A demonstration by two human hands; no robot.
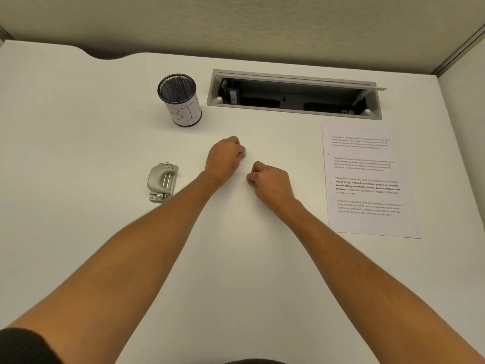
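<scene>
Grey metal hole punch (pixel 162 183): lies flat on the desk, handle side up, just left of the left forearm and near the left hand, untouched
Printed sheet (pixel 367 179): white paper carrying four blocks of black text, the third partly bold; flat on the desk to the right of the right hand, near it but apart; two small dark marks sit along its left margin
Left hand (pixel 225 157): knuckles up, fingers curled under into a fist that rests on the desk; nothing shows in its grip
Right hand (pixel 271 181): likewise closed, fingers curled inward and empty as far as can be seen; set slightly nearer the person, with a narrow gap between the two fists
Mesh cup (pixel 181 99): black wire mesh, upright, wrapped in a white label hand-lettered "BIN"; stands beyond the left hand, well apart from it
Cable tray (pixel 294 94): grey recess set into the desk just right of the mesh cup, lid raised, interior dark
Desk (pixel 78 127): white surface bearing every item
Partition (pixel 236 22): pale fabric wall behind the desk
Sleeve (pixel 23 345): dark cloth at the lower left corner
</scene>
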